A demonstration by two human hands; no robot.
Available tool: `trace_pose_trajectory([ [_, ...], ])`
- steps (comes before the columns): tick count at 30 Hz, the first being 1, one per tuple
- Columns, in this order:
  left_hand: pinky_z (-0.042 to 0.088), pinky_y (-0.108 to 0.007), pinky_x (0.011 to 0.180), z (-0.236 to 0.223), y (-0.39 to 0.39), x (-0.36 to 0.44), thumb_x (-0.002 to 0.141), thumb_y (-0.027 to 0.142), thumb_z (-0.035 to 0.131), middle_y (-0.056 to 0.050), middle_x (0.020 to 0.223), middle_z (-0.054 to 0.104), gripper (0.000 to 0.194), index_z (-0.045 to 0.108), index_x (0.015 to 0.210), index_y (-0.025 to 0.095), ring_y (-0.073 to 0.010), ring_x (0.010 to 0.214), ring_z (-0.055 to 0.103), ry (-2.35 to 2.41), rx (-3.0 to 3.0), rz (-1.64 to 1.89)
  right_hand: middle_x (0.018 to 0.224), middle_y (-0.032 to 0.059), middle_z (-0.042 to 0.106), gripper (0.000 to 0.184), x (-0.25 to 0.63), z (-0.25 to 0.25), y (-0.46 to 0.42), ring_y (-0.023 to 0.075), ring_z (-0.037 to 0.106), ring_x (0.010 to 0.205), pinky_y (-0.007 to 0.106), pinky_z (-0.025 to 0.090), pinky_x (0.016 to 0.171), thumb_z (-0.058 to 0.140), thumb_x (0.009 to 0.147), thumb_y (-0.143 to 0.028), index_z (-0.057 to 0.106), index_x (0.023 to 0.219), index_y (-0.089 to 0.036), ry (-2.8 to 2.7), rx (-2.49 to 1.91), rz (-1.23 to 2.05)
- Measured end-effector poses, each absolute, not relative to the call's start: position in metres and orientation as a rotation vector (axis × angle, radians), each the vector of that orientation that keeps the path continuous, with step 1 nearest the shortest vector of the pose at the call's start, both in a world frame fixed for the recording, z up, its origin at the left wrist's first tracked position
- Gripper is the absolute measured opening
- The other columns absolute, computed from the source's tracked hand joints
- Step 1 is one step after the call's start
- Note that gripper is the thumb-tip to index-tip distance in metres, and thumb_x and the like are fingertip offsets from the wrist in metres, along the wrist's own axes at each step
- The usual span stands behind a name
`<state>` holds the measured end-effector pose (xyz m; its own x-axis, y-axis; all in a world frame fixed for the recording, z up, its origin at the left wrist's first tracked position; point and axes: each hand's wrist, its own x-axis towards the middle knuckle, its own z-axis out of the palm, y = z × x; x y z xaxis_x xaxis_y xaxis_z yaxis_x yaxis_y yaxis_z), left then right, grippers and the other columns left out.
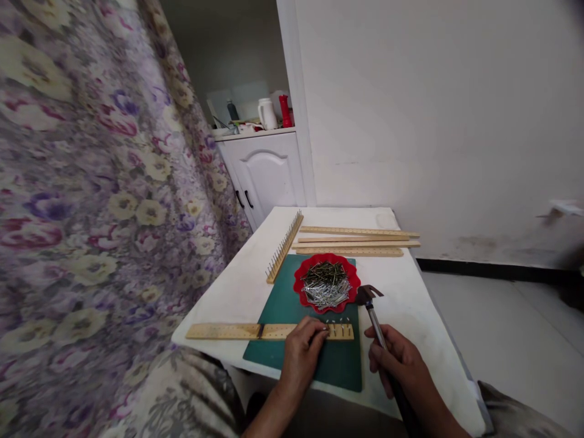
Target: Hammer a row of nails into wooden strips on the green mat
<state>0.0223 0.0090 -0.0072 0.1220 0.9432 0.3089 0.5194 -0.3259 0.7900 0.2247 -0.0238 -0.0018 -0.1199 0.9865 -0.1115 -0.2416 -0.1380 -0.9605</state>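
1. Gripping a claw hammer point(378, 328) in the right hand point(401, 359), with fingers wrapped round the handle and the hammer's head held just right of the red scalloped dish point(298, 289).
2. Pinching with the left hand point(301, 348) at the holed wooden strip point(223, 331), thumb and forefinger together, apparently on a nail point(326, 327); too small there to be certain.
3. In the strip's case, laid crosswise near the front edge of the bench point(219, 304), partly over the green cutting mat point(337, 371) and partly past its left side, with a dark band across the wood.
4. Judged to be at an early stage on this piece: fitted with a small cluster of standing nails point(349, 328) at the right-hand end only.
5. Seemingly left to fill: rows of bare holes leftward from the fingers, partly covered by the hand.
6. Apparently done: one nailed strip point(286, 250) just beside the mat's far left corner, bristling along its length.
7. Seemingly untouched: several bare strips point(349, 250) side by side beyond the dish, with no nails visible in them.
8. Well supplied with loose nails point(326, 291) in the dish, darker behind and silvery in front.
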Motion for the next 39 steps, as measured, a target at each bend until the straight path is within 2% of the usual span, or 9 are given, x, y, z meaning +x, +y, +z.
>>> trace_pose_trajectory([
  [21, 0.046, -0.026, 0.071, -0.013, 0.01, 0.023, 0.086, 0.023, 0.052, -0.004, 0.081, 0.063, 0.015, 0.066, 0.079, 0.02, -0.0167, 0.078, 0.059, 1.411, 1.983, 1.085, 0.052, -0.0072, 0.059, 0.033, 0.225, 0.001, -0.026, 0.003, 0.038, 0.024, 0.013, 0.024, 0.028, 0.063, 0.077, -0.047, 0.052, 0.092, -0.019, -1.043, -1.037, 1.533],
  [28, 0.044, -0.024, 0.069, -0.015, 0.01, 0.024, 0.085, 0.022, 0.053, -0.003, 0.079, 0.062, 0.015, 0.064, 0.076, 0.019, -0.0155, 0.075, 0.059, 1.41, 1.958, 1.096, 0.05, -0.0051, 0.059, 0.035, 0.223, 0.005, -0.04, 0.0035, 0.034, 0.025, 0.015, 0.015, 0.028, 0.055, 0.082, -0.051, 0.049, 0.094, -0.019, -1.106, -0.844, 1.768],
  [34, 0.042, -0.023, 0.066, -0.014, 0.01, 0.025, 0.081, 0.015, 0.054, -0.002, 0.077, 0.061, 0.014, 0.063, 0.072, 0.018, -0.0147, 0.073, 0.058, 1.416, 1.941, 1.107, 0.051, -0.0042, 0.058, 0.036, 0.215, 0.005, -0.045, 0.0058, 0.036, 0.034, 0.018, 0.021, 0.036, 0.057, 0.08, -0.053, 0.053, 0.091, -0.018, -1.238, -0.84, 1.769],
  [39, 0.04, -0.022, 0.063, -0.016, 0.01, 0.024, 0.08, 0.012, 0.051, 0.0, 0.072, 0.058, 0.016, 0.059, 0.067, 0.018, -0.0138, 0.07, 0.056, 1.426, 1.963, 1.105, 0.052, -0.0041, 0.057, 0.035, 0.213, 0.005, -0.045, 0.0064, 0.038, 0.038, 0.018, 0.021, 0.038, 0.058, 0.08, -0.051, 0.052, 0.088, -0.018, -1.259, -0.903, 1.761],
])
